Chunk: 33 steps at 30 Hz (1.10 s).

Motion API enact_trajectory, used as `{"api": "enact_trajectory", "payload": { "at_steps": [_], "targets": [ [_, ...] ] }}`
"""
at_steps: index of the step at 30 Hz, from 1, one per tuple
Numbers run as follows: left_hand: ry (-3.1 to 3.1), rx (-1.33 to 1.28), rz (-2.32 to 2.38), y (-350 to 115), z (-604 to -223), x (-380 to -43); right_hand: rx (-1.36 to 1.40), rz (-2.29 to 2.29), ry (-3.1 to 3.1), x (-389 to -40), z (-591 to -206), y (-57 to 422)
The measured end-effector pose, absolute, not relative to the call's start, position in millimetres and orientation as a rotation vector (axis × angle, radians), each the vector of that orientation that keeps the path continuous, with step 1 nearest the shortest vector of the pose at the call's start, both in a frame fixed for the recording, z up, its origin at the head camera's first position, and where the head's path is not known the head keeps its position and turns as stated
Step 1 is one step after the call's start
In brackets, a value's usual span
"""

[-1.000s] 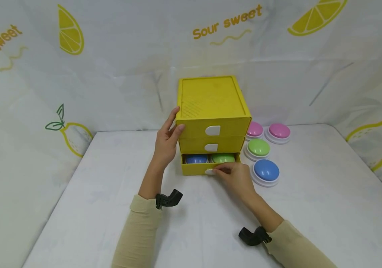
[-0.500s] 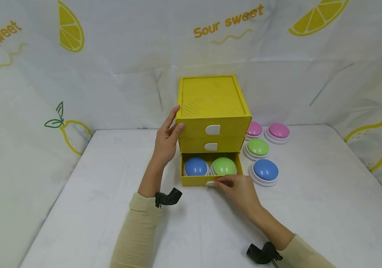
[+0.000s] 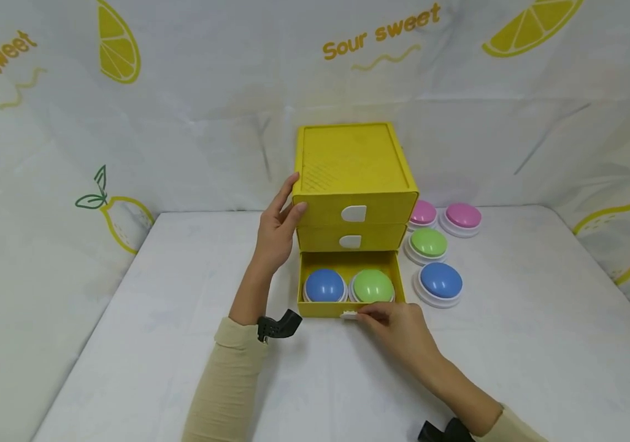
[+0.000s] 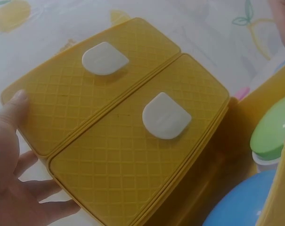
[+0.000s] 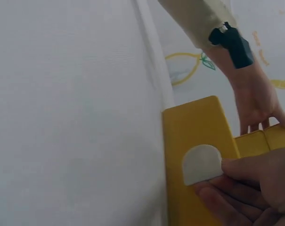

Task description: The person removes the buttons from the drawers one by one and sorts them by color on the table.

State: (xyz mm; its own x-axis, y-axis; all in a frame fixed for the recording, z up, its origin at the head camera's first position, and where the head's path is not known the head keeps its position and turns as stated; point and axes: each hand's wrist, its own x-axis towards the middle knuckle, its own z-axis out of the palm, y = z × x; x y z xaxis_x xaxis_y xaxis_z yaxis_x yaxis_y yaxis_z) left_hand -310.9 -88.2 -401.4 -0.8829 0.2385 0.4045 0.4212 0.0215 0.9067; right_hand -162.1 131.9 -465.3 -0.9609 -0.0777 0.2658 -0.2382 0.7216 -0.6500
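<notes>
A yellow drawer cabinet [image 3: 356, 159] stands on the white table with its bottom drawer [image 3: 321, 310] pulled out. Inside the drawer sit a blue dome button [image 3: 324, 285] and a green dome button [image 3: 372, 286], both on white bases. My left hand [image 3: 277, 236] holds the cabinet's left front corner, thumb on the front face and fingers along the side. At the drawer front, my right hand [image 3: 403, 328] pinches the white handle [image 5: 202, 165] between thumb and fingers. The two upper drawers are closed, each with a white handle.
Right of the cabinet stand another blue button [image 3: 441, 280], another green button [image 3: 428, 243] and two pink buttons [image 3: 463, 215], one partly hidden behind the cabinet. A lemon-print cloth [image 3: 210, 123] hangs behind the table.
My right hand has drawn the bottom drawer farther out toward me, so both buttons inside show more fully. My left hand keeps its place on the cabinet.
</notes>
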Motion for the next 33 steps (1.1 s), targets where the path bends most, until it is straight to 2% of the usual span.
{"api": "enact_trajectory", "payload": {
  "at_steps": [11,23,33],
  "targets": [
    [-2.123,-0.697,-1.997,-89.0,-399.9,-312.1,0.284,1.299,-2.8,-182.6,-418.5,152.6],
    [-2.126,-0.714,-1.975,-84.9,-403.1,-311.6,0.448,1.188,-2.895,-231.2,-421.4,166.4],
    [-2.137,-0.717,-1.922,-88.1,-404.0,-313.3,0.52,1.096,-2.968,-249.8,-424.9,168.4]
  ]
}}
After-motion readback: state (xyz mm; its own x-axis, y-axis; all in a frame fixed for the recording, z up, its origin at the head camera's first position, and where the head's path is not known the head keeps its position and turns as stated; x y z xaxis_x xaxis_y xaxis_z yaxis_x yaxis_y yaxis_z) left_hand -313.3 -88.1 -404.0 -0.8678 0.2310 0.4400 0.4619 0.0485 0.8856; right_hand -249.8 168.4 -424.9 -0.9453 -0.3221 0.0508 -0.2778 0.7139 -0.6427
